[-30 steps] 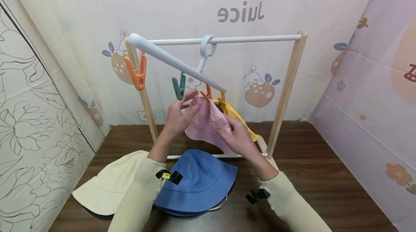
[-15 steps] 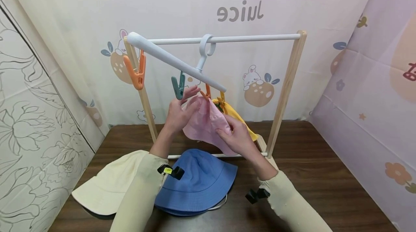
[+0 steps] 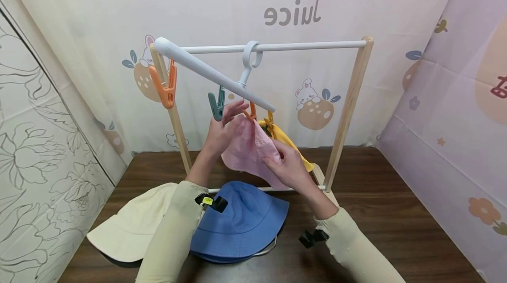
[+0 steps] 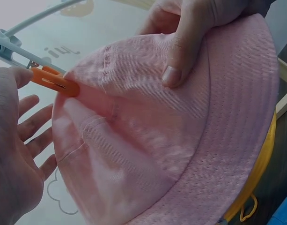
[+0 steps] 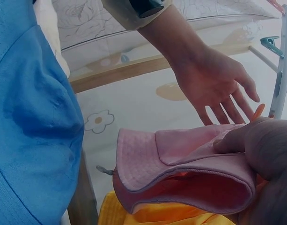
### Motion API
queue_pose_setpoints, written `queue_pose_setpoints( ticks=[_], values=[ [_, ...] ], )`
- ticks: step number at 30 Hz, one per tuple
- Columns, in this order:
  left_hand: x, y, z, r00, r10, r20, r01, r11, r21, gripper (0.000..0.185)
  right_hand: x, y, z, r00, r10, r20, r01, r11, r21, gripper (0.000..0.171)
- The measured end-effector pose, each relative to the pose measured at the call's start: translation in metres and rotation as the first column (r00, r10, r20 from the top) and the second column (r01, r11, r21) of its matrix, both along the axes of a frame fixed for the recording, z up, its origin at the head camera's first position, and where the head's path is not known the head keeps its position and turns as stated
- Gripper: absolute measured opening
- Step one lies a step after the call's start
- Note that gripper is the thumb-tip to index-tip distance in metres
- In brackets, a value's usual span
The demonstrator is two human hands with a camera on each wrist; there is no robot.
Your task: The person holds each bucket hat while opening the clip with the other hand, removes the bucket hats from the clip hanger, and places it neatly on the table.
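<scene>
A pink bucket hat (image 3: 247, 151) hangs by its crown from an orange clothespin (image 4: 54, 82) on a white hanger (image 3: 206, 71). My right hand (image 3: 291, 166) pinches the hat's side, thumb on the outside, as the left wrist view shows. My left hand (image 3: 220, 134) is beside the crown with fingers extended, its thumb tip right at the clothespin's handle. In the right wrist view, the hat's opening faces the camera. Behind it a yellow hat (image 3: 282, 134) hangs from a yellow clothespin (image 3: 270, 119), partly hidden by the pink one.
The hanger hooks over the white rod (image 3: 309, 46) of a wooden-sided rack (image 3: 350, 107). A green clothespin (image 3: 217, 103) and another orange clothespin (image 3: 168, 87) hang from its near half. On the brown table (image 3: 396, 212) lie a blue bucket hat (image 3: 241, 226) and a cream hat (image 3: 136, 226).
My left hand has moved slightly up and to the right, closer to the orange clothespin on the pink hat. My right hand keeps its hold in nearly the same place.
</scene>
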State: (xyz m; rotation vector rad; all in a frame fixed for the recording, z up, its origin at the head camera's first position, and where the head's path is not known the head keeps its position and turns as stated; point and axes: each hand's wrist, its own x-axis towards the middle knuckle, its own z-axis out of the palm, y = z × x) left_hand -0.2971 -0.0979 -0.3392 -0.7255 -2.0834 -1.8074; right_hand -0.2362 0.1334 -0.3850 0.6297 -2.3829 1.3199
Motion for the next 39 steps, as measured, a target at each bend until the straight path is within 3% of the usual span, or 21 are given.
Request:
queue_pose_setpoints(
  ticks=[5, 13, 28, 39],
  values=[
    [-0.003, 0.002, 0.001, 1.000, -0.016, 0.012, 0.016, 1.000, 0.006, 0.053, 0.000, 0.000, 0.000, 1.000, -0.005, -0.002, 0.005, 1.000, 0.006, 0.039],
    [-0.010, 0.004, 0.003, 0.997, -0.075, 0.009, 0.074, 0.993, 0.090, 0.051, 0.000, 0.000, 0.001, 1.000, -0.004, -0.001, 0.004, 1.000, 0.006, 0.038],
    [-0.013, 0.008, 0.009, 0.985, -0.165, 0.054, 0.157, 0.980, 0.121, 0.052, 0.001, -0.001, 0.001, 1.000, 0.003, 0.001, -0.003, 1.000, 0.001, 0.038],
    [-0.015, 0.008, 0.007, 0.964, -0.258, 0.060, 0.246, 0.956, 0.161, 0.054, 0.003, -0.001, 0.000, 0.999, -0.002, 0.032, 0.002, 1.000, 0.000, 0.040]
  ],
)
